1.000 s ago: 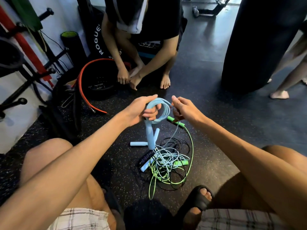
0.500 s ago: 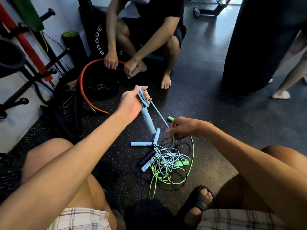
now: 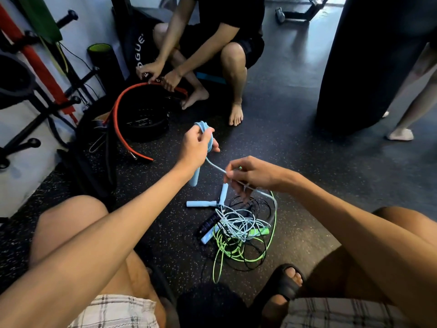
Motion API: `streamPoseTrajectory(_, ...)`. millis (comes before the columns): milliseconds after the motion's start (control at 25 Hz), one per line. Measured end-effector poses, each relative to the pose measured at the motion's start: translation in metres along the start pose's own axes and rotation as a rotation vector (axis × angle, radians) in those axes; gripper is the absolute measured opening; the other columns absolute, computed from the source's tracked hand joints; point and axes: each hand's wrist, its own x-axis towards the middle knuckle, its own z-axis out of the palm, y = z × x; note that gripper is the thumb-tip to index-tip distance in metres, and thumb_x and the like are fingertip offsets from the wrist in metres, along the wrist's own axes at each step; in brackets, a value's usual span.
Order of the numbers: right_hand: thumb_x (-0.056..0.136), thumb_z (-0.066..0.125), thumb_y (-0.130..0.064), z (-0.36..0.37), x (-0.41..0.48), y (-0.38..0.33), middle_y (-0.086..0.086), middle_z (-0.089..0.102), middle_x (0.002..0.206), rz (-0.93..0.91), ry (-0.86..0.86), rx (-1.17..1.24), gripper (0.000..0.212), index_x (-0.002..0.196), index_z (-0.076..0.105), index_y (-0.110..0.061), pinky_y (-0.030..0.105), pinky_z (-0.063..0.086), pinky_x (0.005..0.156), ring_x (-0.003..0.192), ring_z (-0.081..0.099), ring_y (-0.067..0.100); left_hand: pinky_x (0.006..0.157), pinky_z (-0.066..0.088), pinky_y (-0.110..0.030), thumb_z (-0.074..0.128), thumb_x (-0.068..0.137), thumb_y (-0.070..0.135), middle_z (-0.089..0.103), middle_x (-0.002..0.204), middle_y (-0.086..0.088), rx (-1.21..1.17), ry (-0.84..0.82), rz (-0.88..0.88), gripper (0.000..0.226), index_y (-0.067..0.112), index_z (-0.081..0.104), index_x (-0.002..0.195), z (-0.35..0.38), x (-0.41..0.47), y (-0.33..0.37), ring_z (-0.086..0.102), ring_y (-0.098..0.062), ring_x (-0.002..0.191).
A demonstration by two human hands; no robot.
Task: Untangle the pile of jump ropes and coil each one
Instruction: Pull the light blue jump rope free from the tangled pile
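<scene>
My left hand [image 3: 197,145] grips a small coil of light blue jump rope [image 3: 206,130] held up above the floor, and that rope's blue handle [image 3: 195,177] hangs below the hand. From the coil a blue strand [image 3: 215,165] runs down to my right hand [image 3: 251,176], which pinches it together with a green rope's handle end. Below lies the tangled pile [image 3: 238,230] of light blue, green and black ropes. Two blue handles [image 3: 212,200] lie at its upper left, a black handle [image 3: 208,224] and a green handle [image 3: 259,232] inside it.
Another person [image 3: 208,43] squats opposite me, handling a red and black strap [image 3: 123,124] by a weight plate. A black punching bag [image 3: 369,62] stands at the right with someone's legs [image 3: 411,110] beside it. A rack with red pads [image 3: 35,67] fills the left. My knees and sandalled foot [image 3: 287,281] frame the pile.
My hands were together at the coil, then parted. My right hand slid down the blue strand towards the pile, and now sits slightly higher and closer to the left hand.
</scene>
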Motion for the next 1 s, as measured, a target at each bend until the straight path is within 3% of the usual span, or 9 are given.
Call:
streamPoseTrajectory(80,0.104,0.045,-0.023,-0.002,-0.003,-0.007,0.008,0.051,0.061,-0.037,0.019,0.022,0.027,0.100,0.060,-0.001,0.037,0.054,0.054,0.055,0.053,0.025,0.066,0.053,-0.023,0.049,0.100,0.016,0.068,0.069,-0.007,0.128,-0.065,0.056,0.024,-0.006,0.059,0.102,0.001,-0.001,-0.003,0.067,-0.017,0.060)
streamPoseTrajectory(200,0.105,0.044,-0.024,-0.005,-0.004,-0.011,0.002,0.036,0.057,-0.086,0.076,0.069,0.031,0.100,0.062,0.001,0.027,0.035,0.047,0.048,0.033,0.013,0.060,0.045,-0.023,0.055,0.096,0.020,0.068,0.067,-0.005,0.351,-0.183,0.064,0.026,-0.005,0.061,0.091,0.004,0.001,-0.011,0.058,-0.007,0.053)
streamPoseTrajectory(320,0.104,0.046,-0.025,-0.011,-0.003,-0.013,-0.002,0.029,0.055,-0.089,0.223,0.109,0.035,0.096,0.061,0.006,0.021,0.023,0.042,0.045,0.024,0.009,0.056,0.038,-0.027,0.053,0.099,0.026,0.062,0.064,-0.008,0.475,-0.410,0.011,0.032,0.000,0.060,0.082,0.007,-0.006,-0.010,0.052,-0.013,0.053)
streamPoseTrajectory(400,0.102,0.050,-0.025,-0.019,-0.002,-0.014,-0.003,0.030,0.053,-0.099,0.328,0.145,0.035,0.096,0.061,0.008,0.019,0.021,0.042,0.044,0.024,0.009,0.052,0.043,-0.023,0.041,0.104,0.030,0.060,0.058,-0.007,0.318,-0.593,-0.135,0.043,-0.005,0.065,0.093,0.009,-0.014,-0.003,0.055,-0.014,0.049)
streamPoseTrajectory(480,0.100,0.055,-0.024,-0.028,0.000,-0.012,0.001,0.033,0.055,-0.110,0.407,0.175,0.026,0.094,0.064,0.000,0.021,0.021,0.044,0.045,0.027,0.010,0.049,0.041,-0.024,0.032,0.106,0.037,0.051,0.050,-0.005,0.098,-0.683,-0.272,0.057,-0.007,0.067,0.095,0.010,-0.018,0.004,0.047,-0.017,0.044)
streamPoseTrajectory(600,0.098,0.058,-0.020,-0.034,0.004,-0.004,-0.001,0.044,0.060,-0.090,0.489,0.176,0.011,0.092,0.059,-0.011,0.025,0.033,0.049,0.050,0.036,0.011,0.050,0.034,-0.029,0.034,0.104,0.042,0.035,0.045,-0.003,-0.102,-0.715,-0.277,0.057,-0.002,0.065,0.086,0.009,-0.015,0.009,0.031,-0.017,0.041)
streamPoseTrajectory(840,0.100,0.053,-0.021,-0.037,0.013,0.020,0.010,0.054,0.073,0.009,0.508,0.109,0.010,0.099,0.051,-0.011,0.043,0.051,0.069,0.064,0.054,0.023,0.046,0.033,-0.024,0.030,0.104,0.033,0.026,0.039,0.006,-0.573,-0.588,-0.416,0.044,0.005,0.053,0.079,0.001,-0.005,0.016,0.025,-0.010,0.034)
streamPoseTrajectory(1000,0.101,0.049,-0.008,-0.029,0.012,0.029,0.019,0.061,0.080,0.118,0.393,0.117,0.005,0.105,0.045,-0.009,0.035,0.057,0.057,0.064,0.065,0.031,0.060,0.034,-0.026,0.025,0.105,0.037,0.033,0.049,0.002,-0.915,-0.340,-0.487,0.048,0.003,0.055,0.088,-0.010,0.009,0.015,0.033,-0.012,0.043)
